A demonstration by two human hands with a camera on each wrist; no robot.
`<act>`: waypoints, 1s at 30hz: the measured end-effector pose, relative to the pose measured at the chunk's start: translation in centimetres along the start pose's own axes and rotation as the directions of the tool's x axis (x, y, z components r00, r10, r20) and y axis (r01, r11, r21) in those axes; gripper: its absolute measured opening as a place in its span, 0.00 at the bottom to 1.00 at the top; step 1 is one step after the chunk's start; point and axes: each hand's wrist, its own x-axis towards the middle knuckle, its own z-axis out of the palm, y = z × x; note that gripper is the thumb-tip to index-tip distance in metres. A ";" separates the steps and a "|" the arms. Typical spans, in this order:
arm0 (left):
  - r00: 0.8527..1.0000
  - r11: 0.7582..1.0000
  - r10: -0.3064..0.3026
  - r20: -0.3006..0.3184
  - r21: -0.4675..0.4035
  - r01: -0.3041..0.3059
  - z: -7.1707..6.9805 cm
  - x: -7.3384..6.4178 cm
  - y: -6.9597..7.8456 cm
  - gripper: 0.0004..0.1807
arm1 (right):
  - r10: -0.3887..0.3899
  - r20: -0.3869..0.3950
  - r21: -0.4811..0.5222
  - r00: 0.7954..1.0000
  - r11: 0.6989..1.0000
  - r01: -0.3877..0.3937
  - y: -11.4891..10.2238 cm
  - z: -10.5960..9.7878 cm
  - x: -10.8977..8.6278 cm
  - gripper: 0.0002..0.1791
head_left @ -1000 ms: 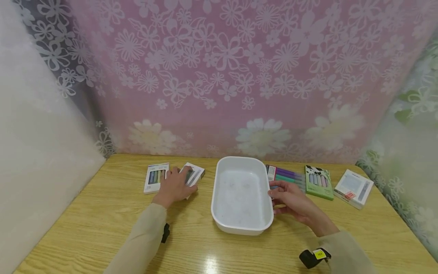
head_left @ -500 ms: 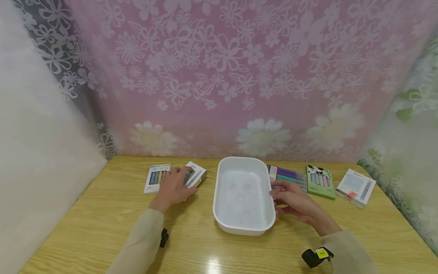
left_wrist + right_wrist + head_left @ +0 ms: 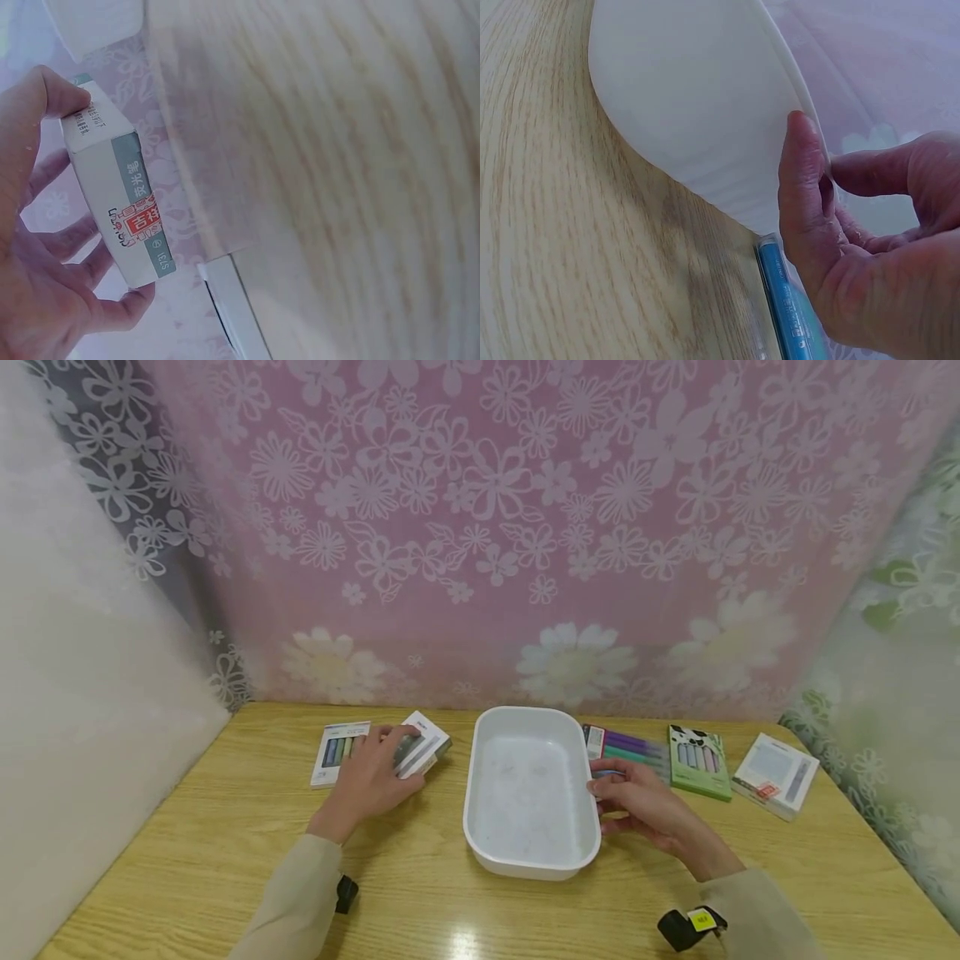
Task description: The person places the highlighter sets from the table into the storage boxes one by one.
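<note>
My left hand (image 3: pixel 367 781) grips a small white highlighter box (image 3: pixel 424 750) between thumb and fingers. The left wrist view shows this box (image 3: pixel 120 195) held at a tilt, with a grey stripe and red print on its side. Beside that hand lies a flat white box of coloured pens (image 3: pixel 326 760), partly hidden by the hand. My right hand (image 3: pixel 641 802) pinches the right rim of a deep white plastic tray (image 3: pixel 532 867). In the right wrist view, fingertips (image 3: pixel 802 131) press the tray's wall near its rim. Nothing lies inside the tray.
Right of the tray lie a clear pack of purple and green pens (image 3: pixel 630 745), a green panda-print pen box (image 3: pixel 700 760) and a white box with a red sticker (image 3: pixel 776 774). They rest on a wooden table (image 3: pixel 420 902) before a pink floral curtain (image 3: pixel 465 527).
My left hand has shifted slightly left and nearer, and the highlighter box has tilted in its grip. My right hand and the tray stay practically in place.
</note>
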 end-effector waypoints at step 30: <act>0.984 0.984 0.178 -0.016 0.030 -0.177 -2.6 -1.1 2.6 0.30 | -0.005 -0.010 0.020 1.000 1.000 0.005 0.2 0.1 0.0 0.33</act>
